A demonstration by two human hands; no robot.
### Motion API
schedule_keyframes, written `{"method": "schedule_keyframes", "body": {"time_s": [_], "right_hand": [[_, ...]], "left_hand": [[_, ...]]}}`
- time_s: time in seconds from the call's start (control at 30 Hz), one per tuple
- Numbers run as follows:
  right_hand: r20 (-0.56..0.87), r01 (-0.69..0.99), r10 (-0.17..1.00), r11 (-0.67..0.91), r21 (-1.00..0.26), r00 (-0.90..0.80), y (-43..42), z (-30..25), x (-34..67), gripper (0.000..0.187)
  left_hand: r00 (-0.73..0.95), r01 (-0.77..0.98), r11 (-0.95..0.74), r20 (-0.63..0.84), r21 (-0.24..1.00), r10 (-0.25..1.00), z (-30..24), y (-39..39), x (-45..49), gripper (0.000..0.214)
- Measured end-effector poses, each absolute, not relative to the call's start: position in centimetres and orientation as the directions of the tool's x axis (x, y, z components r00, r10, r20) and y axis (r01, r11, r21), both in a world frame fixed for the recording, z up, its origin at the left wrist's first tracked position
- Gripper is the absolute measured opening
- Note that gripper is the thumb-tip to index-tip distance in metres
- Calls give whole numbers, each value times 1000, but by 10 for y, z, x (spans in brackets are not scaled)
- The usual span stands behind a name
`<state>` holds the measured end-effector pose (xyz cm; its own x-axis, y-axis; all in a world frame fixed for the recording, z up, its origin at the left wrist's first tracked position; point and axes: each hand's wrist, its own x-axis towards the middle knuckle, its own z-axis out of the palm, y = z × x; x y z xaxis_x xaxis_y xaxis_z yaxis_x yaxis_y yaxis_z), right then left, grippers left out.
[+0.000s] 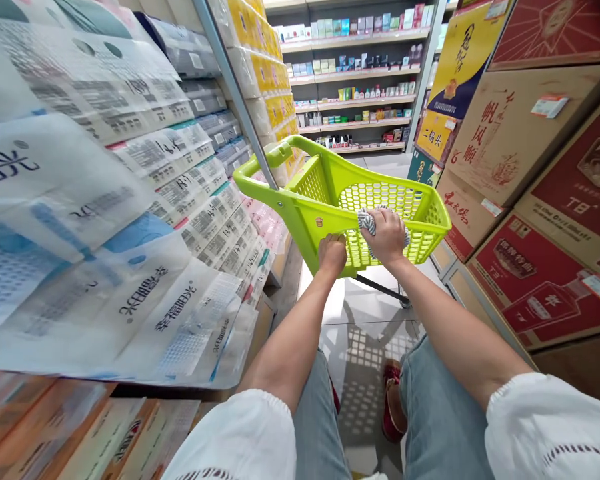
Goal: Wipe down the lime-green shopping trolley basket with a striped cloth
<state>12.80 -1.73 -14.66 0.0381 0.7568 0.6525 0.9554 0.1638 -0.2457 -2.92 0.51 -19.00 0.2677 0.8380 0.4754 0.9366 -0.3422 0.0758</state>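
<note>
A lime-green plastic shopping cart [310,215] stands side-on before me, with a lattice basket and a grey metal pole rising near its handle end. My left hand [333,255] is closed on the cart's side wall, at the edge of the lattice; its fingertips are hidden. Bunched under my right hand [386,232] is a grey-and-white striped cloth [367,221]. The right fingers are wrapped round this cloth, which touches the lattice side just below the rim. Both forearms reach forward over my knees.
Stacked tissue packs [180,193] line the left side. Liquor cartons [485,133] are piled close on the right. Behind the cart, shelves [355,70] hold small boxes and bottles. Pale floor tiles [375,313] lie under the cart, and a dark caster [405,302] shows beneath it.
</note>
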Motion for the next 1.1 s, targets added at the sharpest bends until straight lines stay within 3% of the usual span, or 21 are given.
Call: {"method": "schedule_keyframes", "body": {"time_s": [0.2,0.53,0.77,0.87,1.1], "right_hand": [[620,936,744,350,-46,-248,-6,-166,116,41],[619,884,644,421,203,-450,12,-222,125,32],[425,758,628,565,327,-652,-3,-257,127,30],[435,758,622,560,334,-651,-2,-248,125,30],[688,898,595,387,208,-415,7,-182,124,30]], "left_hand": [[334,904,-416,452,95,827,-193,17,-33,29],[409,880,-471,406,61,817,-191,21,-40,24],[405,884,-463,381,71,831,-185,18,-41,29],[407,884,-463,377,67,832,-186,18,-42,30],[427,867,-494,417,63,803,-192,22,-44,29]]}}
